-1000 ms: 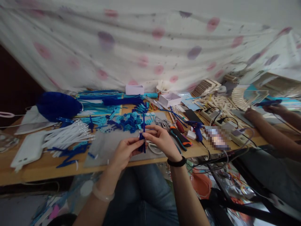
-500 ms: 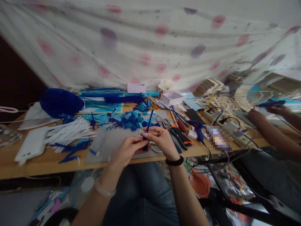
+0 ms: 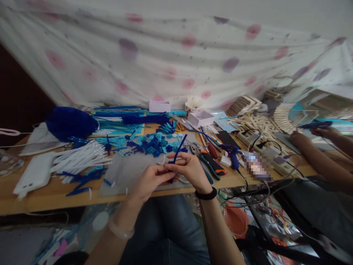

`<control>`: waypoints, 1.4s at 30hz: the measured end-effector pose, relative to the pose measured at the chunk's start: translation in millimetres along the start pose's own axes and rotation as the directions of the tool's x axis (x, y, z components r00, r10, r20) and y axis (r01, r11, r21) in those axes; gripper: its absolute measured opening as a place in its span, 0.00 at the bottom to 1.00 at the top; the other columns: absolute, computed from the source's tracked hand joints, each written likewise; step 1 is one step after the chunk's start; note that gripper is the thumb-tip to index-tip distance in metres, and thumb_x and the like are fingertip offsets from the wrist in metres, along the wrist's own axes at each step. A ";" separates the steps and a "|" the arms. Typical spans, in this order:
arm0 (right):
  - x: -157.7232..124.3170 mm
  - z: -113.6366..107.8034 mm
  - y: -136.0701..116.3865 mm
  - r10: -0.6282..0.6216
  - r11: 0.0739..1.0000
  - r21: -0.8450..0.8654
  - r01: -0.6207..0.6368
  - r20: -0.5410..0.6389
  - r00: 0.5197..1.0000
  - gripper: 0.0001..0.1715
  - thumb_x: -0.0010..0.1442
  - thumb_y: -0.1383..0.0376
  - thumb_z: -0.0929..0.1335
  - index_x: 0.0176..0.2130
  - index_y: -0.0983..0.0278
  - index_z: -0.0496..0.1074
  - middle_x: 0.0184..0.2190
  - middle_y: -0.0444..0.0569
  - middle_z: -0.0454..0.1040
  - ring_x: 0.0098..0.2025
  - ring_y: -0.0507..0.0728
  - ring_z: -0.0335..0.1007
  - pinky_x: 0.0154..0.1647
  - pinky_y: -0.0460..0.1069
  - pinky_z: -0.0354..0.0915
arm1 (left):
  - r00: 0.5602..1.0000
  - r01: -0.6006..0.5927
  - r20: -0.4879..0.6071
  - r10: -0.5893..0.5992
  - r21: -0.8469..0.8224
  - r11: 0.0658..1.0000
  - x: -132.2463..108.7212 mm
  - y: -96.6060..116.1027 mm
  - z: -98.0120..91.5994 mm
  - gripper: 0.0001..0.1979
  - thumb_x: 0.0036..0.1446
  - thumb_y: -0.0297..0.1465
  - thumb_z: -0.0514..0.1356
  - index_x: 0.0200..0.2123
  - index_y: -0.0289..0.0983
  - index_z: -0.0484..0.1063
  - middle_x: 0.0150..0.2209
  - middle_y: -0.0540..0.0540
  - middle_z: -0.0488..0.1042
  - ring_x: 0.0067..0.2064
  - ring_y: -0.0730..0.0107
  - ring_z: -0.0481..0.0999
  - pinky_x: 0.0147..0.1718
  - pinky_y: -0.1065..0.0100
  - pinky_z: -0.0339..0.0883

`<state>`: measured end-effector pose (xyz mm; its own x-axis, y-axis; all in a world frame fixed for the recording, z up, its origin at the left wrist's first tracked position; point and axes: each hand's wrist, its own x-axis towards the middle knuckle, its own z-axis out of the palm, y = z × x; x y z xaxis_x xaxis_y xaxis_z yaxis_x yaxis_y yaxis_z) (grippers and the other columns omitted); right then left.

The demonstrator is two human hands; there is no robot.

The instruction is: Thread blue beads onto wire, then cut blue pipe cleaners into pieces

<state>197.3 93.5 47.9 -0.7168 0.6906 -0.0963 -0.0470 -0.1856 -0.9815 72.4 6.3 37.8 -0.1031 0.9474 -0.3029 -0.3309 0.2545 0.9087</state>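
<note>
My left hand [image 3: 151, 180] and my right hand [image 3: 187, 169] meet above the near edge of the wooden table [image 3: 52, 195]. Both pinch the lower end of a dark blue pipe cleaner [image 3: 179, 148], whose free end slants up and to the right. Under the hands lies a grey mat [image 3: 125, 171]. Just behind them is a heap of small blue and turquoise craft pieces [image 3: 154, 143]. My right wrist wears a black band and my left a pale bangle.
White strips [image 3: 79, 158] and a dark blue fluffy ball [image 3: 70, 123] lie at the left. Pliers [image 3: 211, 162], a blue glue gun [image 3: 233, 152], cables and a power strip [image 3: 278, 162] sit to the right. Another person's arms [image 3: 317, 154] work at the far right. A spotted cloth hangs behind.
The pipe cleaner's free end has tipped from upright to slanting right. My hands stayed together and shifted slightly right and down.
</note>
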 end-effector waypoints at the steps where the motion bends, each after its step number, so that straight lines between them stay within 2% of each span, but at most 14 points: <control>1: 1.0 -1.7 0.8 -0.014 1.000 -0.019 0.014 0.010 1.000 0.27 0.44 0.55 0.78 0.41 0.64 0.74 0.23 0.43 0.78 0.17 0.51 0.70 0.19 0.46 0.68 | 1.000 0.001 -0.024 -0.001 0.012 1.000 0.6 -0.5 -0.3 0.18 0.36 0.41 0.74 0.29 0.36 0.82 0.29 0.47 0.81 0.34 0.66 0.77 0.42 0.64 0.70; 4: 1.9 -15.9 4.4 -0.141 0.977 -0.163 0.135 -0.027 0.990 0.20 0.54 0.54 0.73 0.43 0.64 0.73 0.32 0.47 0.80 0.30 0.54 0.77 0.33 0.49 0.72 | 0.997 0.010 -0.079 -0.011 -0.008 1.000 2.8 -2.9 -4.1 0.17 0.37 0.42 0.74 0.28 0.35 0.82 0.28 0.46 0.81 0.33 0.67 0.77 0.40 0.65 0.71; 6: -0.9 -30.4 6.5 -0.237 0.888 -0.420 0.186 -0.071 0.969 0.16 0.60 0.57 0.69 0.44 0.64 0.72 0.41 0.52 0.79 0.41 0.57 0.76 0.44 0.51 0.70 | 0.995 0.005 -0.098 -0.010 -0.058 0.998 4.2 -4.5 -9.4 0.17 0.38 0.42 0.74 0.29 0.35 0.82 0.29 0.45 0.81 0.34 0.67 0.78 0.41 0.66 0.71; 7: -3.0 -37.3 7.3 -0.243 0.778 -0.607 0.163 -0.052 0.969 0.14 0.62 0.59 0.67 0.45 0.65 0.71 0.43 0.54 0.78 0.45 0.58 0.75 0.47 0.52 0.68 | 0.994 0.000 -0.106 -0.008 -0.080 0.997 4.9 -5.1 -12.5 0.18 0.38 0.42 0.74 0.29 0.35 0.82 0.30 0.45 0.81 0.35 0.67 0.78 0.41 0.67 0.71; 9: -7.2 -47.0 8.3 -0.136 0.414 -0.905 0.094 0.041 0.990 0.13 0.62 0.65 0.66 0.47 0.66 0.70 0.45 0.56 0.76 0.47 0.59 0.73 0.49 0.52 0.66 | 0.993 -0.007 -0.118 -0.005 -0.102 0.995 6.2 -5.5 -18.9 0.18 0.38 0.42 0.74 0.30 0.35 0.82 0.31 0.45 0.81 0.35 0.67 0.78 0.41 0.67 0.71; 11: -8.3 -48.7 9.6 0.017 0.107 -0.990 0.095 0.098 0.995 0.13 0.59 0.70 0.67 0.45 0.67 0.71 0.45 0.57 0.75 0.48 0.62 0.71 0.49 0.53 0.64 | 0.992 -0.008 -0.125 -0.006 -0.114 0.993 7.3 -5.0 -24.6 0.18 0.37 0.42 0.74 0.29 0.35 0.82 0.30 0.44 0.81 0.34 0.68 0.78 0.40 0.68 0.71; 12: -7.1 -46.6 10.7 0.062 0.030 -0.994 0.107 0.108 0.992 0.13 0.57 0.71 0.67 0.45 0.67 0.71 0.45 0.59 0.74 0.48 0.63 0.70 0.48 0.53 0.64 | 0.992 -0.010 -0.129 -0.006 -0.118 0.993 7.7 -4.4 -27.0 0.18 0.37 0.41 0.74 0.29 0.35 0.82 0.30 0.45 0.81 0.34 0.69 0.78 0.40 0.69 0.70; 17: 11.7 -31.0 14.9 0.124 -0.068 -0.990 0.120 0.111 0.986 0.18 0.52 0.75 0.65 0.44 0.74 0.70 0.43 0.69 0.73 0.48 0.68 0.70 0.46 0.55 0.62 | 0.988 -0.017 -0.152 -0.002 -0.128 0.992 7.4 -1.4 -39.4 0.18 0.36 0.42 0.75 0.28 0.35 0.82 0.29 0.45 0.81 0.34 0.71 0.77 0.37 0.72 0.69; 20: 21.2 -35.8 6.6 0.177 -0.047 -0.989 0.137 0.127 0.976 0.14 0.49 0.72 0.68 0.38 0.72 0.71 0.41 0.67 0.75 0.44 0.67 0.72 0.42 0.53 0.63 | 0.985 -0.030 -0.174 0.008 -0.120 0.992 6.3 -1.1 -49.9 0.18 0.36 0.42 0.75 0.28 0.35 0.82 0.29 0.45 0.81 0.34 0.70 0.77 0.38 0.71 0.69; 25: 19.9 -67.0 -18.4 0.302 0.106 -0.986 0.125 0.152 0.941 0.07 0.51 0.67 0.68 0.33 0.65 0.67 0.28 0.49 0.73 0.30 0.56 0.70 0.29 0.47 0.61 | 0.975 -0.060 -0.218 0.031 -0.131 0.990 6.7 0.7 -66.2 0.18 0.36 0.43 0.75 0.27 0.35 0.82 0.28 0.45 0.80 0.32 0.69 0.76 0.37 0.70 0.69; 28: 12.8 -80.7 -20.8 0.350 0.492 -0.869 0.048 0.249 0.903 0.12 0.57 0.60 0.67 0.39 0.63 0.63 0.30 0.45 0.70 0.31 0.52 0.68 0.29 0.45 0.63 | 0.979 -0.061 -0.203 0.030 -0.152 0.987 8.3 2.3 -71.5 0.16 0.38 0.42 0.74 0.27 0.35 0.82 0.28 0.45 0.80 0.33 0.70 0.76 0.37 0.71 0.69; 31: 6.4 -82.6 -15.2 0.301 0.831 -0.551 -0.079 0.324 0.897 0.26 0.54 0.50 0.71 0.42 0.62 0.61 0.34 0.45 0.67 0.36 0.53 0.67 0.37 0.48 0.64 | 0.988 -0.069 -0.151 0.041 -0.190 0.979 10.0 4.2 -72.2 0.13 0.41 0.40 0.73 0.28 0.36 0.82 0.30 0.46 0.80 0.33 0.71 0.76 0.38 0.71 0.69; 37: 13.3 -69.5 -18.1 0.305 0.811 -0.585 0.021 0.453 0.838 0.46 0.37 0.36 0.74 0.43 0.64 0.65 0.38 0.47 0.65 0.40 0.56 0.62 0.42 0.51 0.61 | 0.994 -0.034 -0.110 0.012 -0.196 0.980 10.5 14.9 -61.1 0.14 0.40 0.39 0.73 0.26 0.35 0.82 0.29 0.45 0.80 0.31 0.70 0.76 0.37 0.69 0.70; 42: 29.4 -57.5 -25.7 0.295 0.823 -0.566 0.056 0.509 0.809 0.42 0.41 0.33 0.71 0.39 0.64 0.65 0.33 0.43 0.61 0.33 0.52 0.55 0.33 0.48 0.56 | 0.997 0.022 -0.069 -0.032 -0.138 0.990 13.4 16.9 -55.9 0.13 0.40 0.39 0.73 0.28 0.35 0.82 0.28 0.44 0.80 0.32 0.68 0.77 0.37 0.69 0.70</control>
<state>217.4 158.7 60.8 -0.9477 0.1479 -0.2829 0.3145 0.2817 -0.9065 13.0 12.5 33.1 -0.1568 0.9234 -0.3504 -0.4594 0.2459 0.8535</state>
